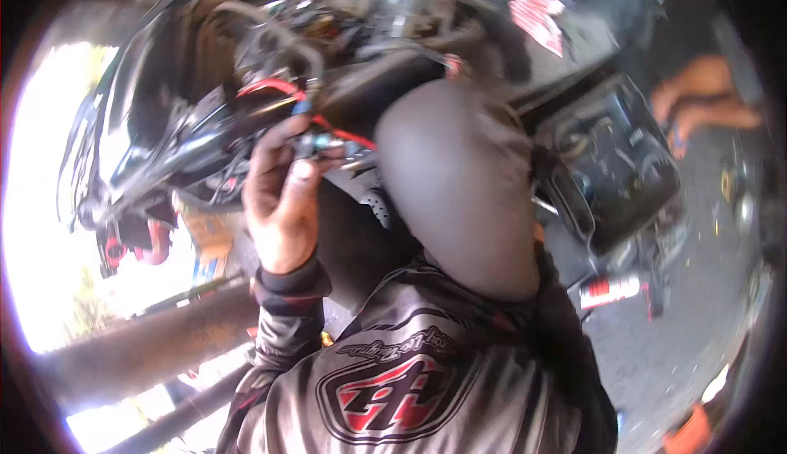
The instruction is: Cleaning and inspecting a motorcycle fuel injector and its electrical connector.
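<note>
My left hand [283, 204] is raised in front of an opened vehicle body, probably a motorbike. Its fingers and thumb pinch a small metal-and-blue fitting [314, 144]. Close to the fingertips runs a thin red hose or cable [275, 86]. A grey bent hose [307, 52] comes down from the machine's exposed inner parts [324, 23] to a blue piece by my index finger. Only a sliver of my right hand [539, 232] shows past my bent knee; its fingers are hidden.
An open black bin [574, 208] with dark parts inside stands right of my knee. Beside it lies a red-and-white spray can [609, 292]. A crumpled red-and-white wrapper or cloth [539, 21] rests on a dark panel. Another person's bare limbs [697, 97] show at right. A thick beam [147, 347] crosses lower left.
</note>
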